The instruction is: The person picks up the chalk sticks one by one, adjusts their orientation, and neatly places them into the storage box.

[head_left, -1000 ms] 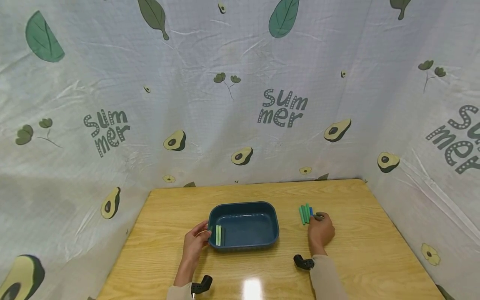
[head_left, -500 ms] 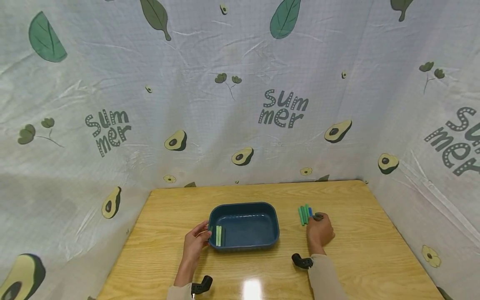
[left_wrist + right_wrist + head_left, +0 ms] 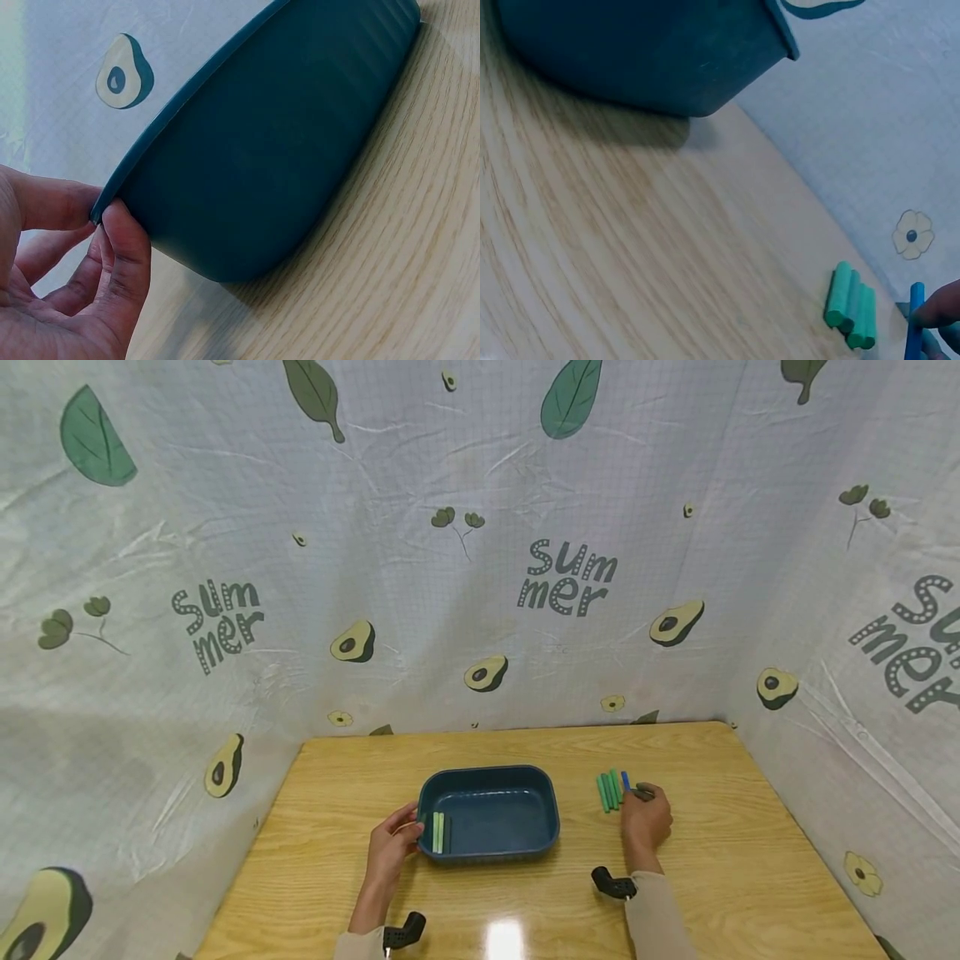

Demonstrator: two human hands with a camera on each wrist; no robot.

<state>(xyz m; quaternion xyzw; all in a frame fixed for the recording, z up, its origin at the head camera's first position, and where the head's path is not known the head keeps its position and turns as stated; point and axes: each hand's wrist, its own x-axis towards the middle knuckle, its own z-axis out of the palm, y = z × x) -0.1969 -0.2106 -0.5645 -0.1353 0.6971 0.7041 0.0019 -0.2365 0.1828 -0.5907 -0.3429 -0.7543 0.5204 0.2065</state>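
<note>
My left hand (image 3: 393,842) pinches the rim of a dark teal basin (image 3: 247,157) at its left end, thumb and fingers on either side of the lip. Inside the basin lie two pale green chalk sticks (image 3: 437,832), with a darker strip beside them. To the right, my right hand (image 3: 647,818) pinches a blue chalk stick (image 3: 915,322) between its fingertips. A dark greenish piece (image 3: 643,792) shows at those fingers, partly hidden by them. Left of the blue stick, several green chalk sticks (image 3: 851,304) lie side by side on the table.
The wood-grain table (image 3: 345,793) carries everything and ends at the back against a white sheet (image 3: 420,610) printed with avocados and leaves. The basin's raised wall (image 3: 652,52) stands between the two hands. Black wrist cameras (image 3: 613,885) sit on both wrists.
My right hand has shifted slightly right. The blue chalk stick has come with it, opening a small gap from the green sticks. The left hand and the basin keep their places.
</note>
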